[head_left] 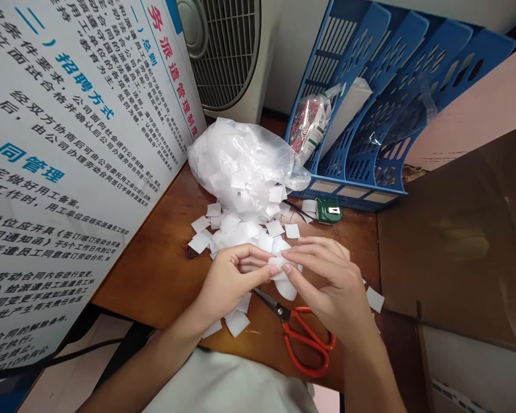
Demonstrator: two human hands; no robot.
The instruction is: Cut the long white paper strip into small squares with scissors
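Both my hands meet over the wooden table, pinching a small white sheet piece (277, 263) between thumbs and fingers. My left hand (236, 275) closes on its left side, and my right hand (327, 275) closes on its right side. Whether it is paper or thin foam I cannot tell. Just beyond the fingers lies a heap of loose white squares (241, 232), spilling from a clear plastic bag (245, 155) full of white pieces. Red-handled scissors (305, 338) rest below my hands, their blades pointing up and left, partly under my right hand.
A green tape measure (329, 211) lies near a blue file rack (352, 189) holding a plastic packet (312, 123). A printed board (69, 143) leans along the left, with a fan (227, 51) behind. A brown cardboard panel (456, 241) stands at right.
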